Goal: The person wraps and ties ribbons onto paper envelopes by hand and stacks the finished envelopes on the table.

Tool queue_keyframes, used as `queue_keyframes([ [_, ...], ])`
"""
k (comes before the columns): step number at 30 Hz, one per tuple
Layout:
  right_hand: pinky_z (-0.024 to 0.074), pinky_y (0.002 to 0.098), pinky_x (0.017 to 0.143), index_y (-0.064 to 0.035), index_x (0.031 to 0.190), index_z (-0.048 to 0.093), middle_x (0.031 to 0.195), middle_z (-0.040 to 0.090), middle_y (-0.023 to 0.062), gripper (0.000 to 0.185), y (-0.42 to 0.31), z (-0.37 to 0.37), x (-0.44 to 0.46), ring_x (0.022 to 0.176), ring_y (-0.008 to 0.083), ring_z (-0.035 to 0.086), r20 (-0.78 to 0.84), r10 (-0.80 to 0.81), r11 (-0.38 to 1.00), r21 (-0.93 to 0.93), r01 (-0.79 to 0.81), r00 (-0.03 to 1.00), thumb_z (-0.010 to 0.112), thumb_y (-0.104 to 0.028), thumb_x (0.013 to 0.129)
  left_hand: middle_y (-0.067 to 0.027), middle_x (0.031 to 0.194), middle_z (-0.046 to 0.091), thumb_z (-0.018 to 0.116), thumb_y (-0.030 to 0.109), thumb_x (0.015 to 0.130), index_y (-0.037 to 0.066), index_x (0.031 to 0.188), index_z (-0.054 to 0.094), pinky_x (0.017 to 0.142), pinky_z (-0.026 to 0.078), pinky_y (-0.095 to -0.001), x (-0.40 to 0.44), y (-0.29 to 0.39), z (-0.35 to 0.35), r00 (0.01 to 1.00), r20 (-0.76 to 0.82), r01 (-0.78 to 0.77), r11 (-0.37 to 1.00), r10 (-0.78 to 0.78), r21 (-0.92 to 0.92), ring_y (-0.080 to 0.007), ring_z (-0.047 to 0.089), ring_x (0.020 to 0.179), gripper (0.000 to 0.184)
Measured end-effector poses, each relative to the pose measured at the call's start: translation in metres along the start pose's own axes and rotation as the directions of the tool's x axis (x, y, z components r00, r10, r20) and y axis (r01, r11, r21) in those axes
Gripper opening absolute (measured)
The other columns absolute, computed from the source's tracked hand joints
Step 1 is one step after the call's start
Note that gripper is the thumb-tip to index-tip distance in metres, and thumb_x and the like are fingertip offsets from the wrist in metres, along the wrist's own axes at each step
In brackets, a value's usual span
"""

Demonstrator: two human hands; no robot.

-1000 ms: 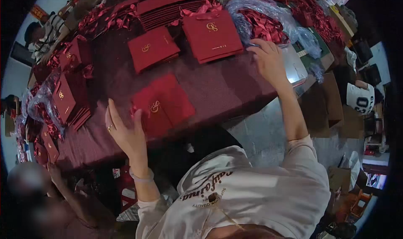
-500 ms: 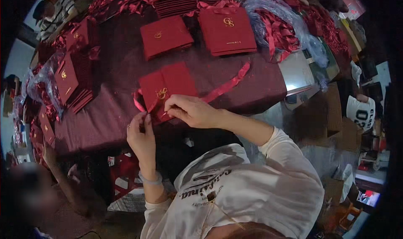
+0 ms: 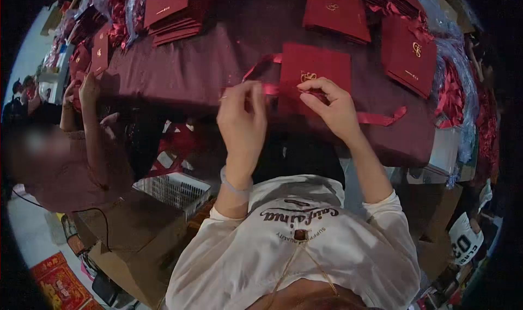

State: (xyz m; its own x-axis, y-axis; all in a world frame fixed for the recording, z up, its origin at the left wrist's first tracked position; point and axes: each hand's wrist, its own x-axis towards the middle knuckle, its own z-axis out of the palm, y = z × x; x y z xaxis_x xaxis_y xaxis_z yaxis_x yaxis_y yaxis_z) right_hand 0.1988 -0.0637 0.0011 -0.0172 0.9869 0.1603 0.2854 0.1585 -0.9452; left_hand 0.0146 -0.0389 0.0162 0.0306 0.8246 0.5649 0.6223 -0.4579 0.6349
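Note:
A flat red gift bag [image 3: 327, 62] with a gold monogram lies near the table's front edge. A red ribbon [image 3: 271, 89] runs from its left side to my left hand [image 3: 242, 119], which is closed on it, though the fingertips are smeared by motion. My right hand [image 3: 333, 107] hovers over the bag's lower part. Its thumb and forefinger are close together beside the monogram; anything between them is too small to make out. From under the right wrist, another ribbon length [image 3: 381, 118] trails right across the cloth.
Stacks of red bags stand at the back left [image 3: 174, 10], back middle [image 3: 338, 13] and right [image 3: 408, 54]. Plastic-wrapped ribbon bundles [image 3: 452, 87] lie far right. At left, a co-worker's hands [image 3: 81, 92] are at the table edge. A white crate [image 3: 174, 190] and cardboard box [image 3: 131, 239] sit below.
The view has turned left. My hands were close together at the bag's lower edge; now they are apart, the left out to the side with the ribbon.

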Motion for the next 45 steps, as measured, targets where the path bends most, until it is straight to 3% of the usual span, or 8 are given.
queue_keyframes([
  [2,0.0452,0.0264,0.08,-0.0029,0.099,0.063,0.095,0.064,0.0069,0.017,0.006,0.002,-0.001,0.088,0.0144,0.06,-0.051,0.077,0.979,0.19,-0.066,0.996,0.064,-0.009,0.082,-0.0152,0.089,0.059,0.066,0.014,0.081,0.002,0.097,0.06,0.067,0.049,-0.037,-0.008,0.018,0.008,0.972,0.198,0.115,0.99,-0.13,0.087,-0.0316,0.058,0.078,0.021],
  [5,0.0448,0.0257,0.079,-0.0025,0.099,0.062,0.094,0.063,0.0052,0.017,0.007,0.0,-0.001,0.088,0.0121,0.058,-0.036,0.008,0.997,0.071,-0.005,0.999,0.063,-0.008,0.084,-0.0155,0.099,0.056,0.069,0.014,0.077,0.002,0.106,0.059,0.07,0.049,-0.0384,-0.014,0.016,0.019,0.952,0.27,0.108,0.983,-0.146,0.152,-0.0339,0.057,0.085,0.033],
  [11,0.0445,0.0261,0.08,-0.0025,0.098,0.061,0.093,0.062,0.0042,0.014,0.001,-0.001,-0.003,0.089,0.012,0.057,-0.03,0.066,0.986,0.154,-0.06,0.997,0.061,-0.009,0.085,-0.0094,0.09,0.059,0.069,0.005,0.076,0.003,0.119,0.058,0.07,0.047,-0.0263,-0.008,0.019,0.012,0.932,0.351,0.166,0.965,-0.086,-0.205,-0.016,0.056,0.078,0.044],
  [13,0.0444,0.0263,0.08,-0.0025,0.097,0.061,0.093,0.062,0.004,0.013,0.0,-0.002,-0.003,0.088,0.0121,0.057,-0.03,0.082,0.983,0.168,-0.076,0.996,0.061,-0.009,0.085,-0.0075,0.093,0.062,0.067,0.004,0.08,0.002,0.121,0.056,0.073,0.046,-0.0253,-0.006,0.01,0.008,0.884,0.446,0.259,0.94,-0.137,-0.224,-0.0123,0.056,0.078,0.043],
  [16,0.0449,0.0266,0.079,-0.0024,0.095,0.061,0.092,0.062,0.0042,0.012,0.003,-0.002,-0.001,0.089,0.0121,0.057,-0.014,0.106,0.985,0.135,-0.103,0.994,0.061,-0.01,0.085,-0.0057,0.088,0.061,0.07,0.008,0.078,0.004,0.122,0.056,0.07,0.046,-0.0253,-0.008,-0.01,0.014,0.725,0.615,0.629,0.661,-0.31,-0.409,-0.0098,0.055,0.08,0.046],
  [25,0.0474,0.0323,0.069,-0.0011,0.092,0.057,0.085,0.057,0.0115,0.013,-0.009,0.007,0.005,0.079,0.026,0.059,0.062,-0.301,0.868,-0.396,0.3,0.952,0.061,-0.003,0.08,-0.0017,0.084,0.058,0.072,0.004,0.076,-0.001,0.121,0.055,0.063,0.047,-0.0208,-0.01,-0.011,0.012,0.721,0.626,0.658,0.578,-0.297,-0.483,-0.0074,0.054,0.07,0.048],
  [28,0.0482,0.038,0.069,-0.0027,0.093,0.056,0.087,0.054,0.0149,0.015,-0.009,0.005,0.005,0.082,0.0334,0.057,0.107,-0.326,0.845,-0.414,0.34,0.939,0.06,-0.003,0.078,-0.0017,0.083,0.057,0.072,0.003,0.075,-0.001,0.12,0.056,0.061,0.048,-0.0206,-0.013,-0.013,0.014,0.721,0.621,0.669,0.545,-0.309,-0.505,-0.0074,0.055,0.068,0.048],
  [45,0.0487,0.0389,0.068,-0.0017,0.095,0.055,0.089,0.053,0.0145,0.014,-0.009,0.001,0.013,0.08,0.0332,0.058,0.173,-0.335,0.805,-0.459,0.376,0.926,0.059,-0.004,0.081,-0.0013,0.081,0.059,0.074,0.003,0.074,-0.003,0.119,0.056,0.06,0.047,-0.0202,-0.015,-0.014,0.016,0.743,0.601,0.651,0.527,-0.294,-0.547,-0.0063,0.054,0.069,0.049],
])
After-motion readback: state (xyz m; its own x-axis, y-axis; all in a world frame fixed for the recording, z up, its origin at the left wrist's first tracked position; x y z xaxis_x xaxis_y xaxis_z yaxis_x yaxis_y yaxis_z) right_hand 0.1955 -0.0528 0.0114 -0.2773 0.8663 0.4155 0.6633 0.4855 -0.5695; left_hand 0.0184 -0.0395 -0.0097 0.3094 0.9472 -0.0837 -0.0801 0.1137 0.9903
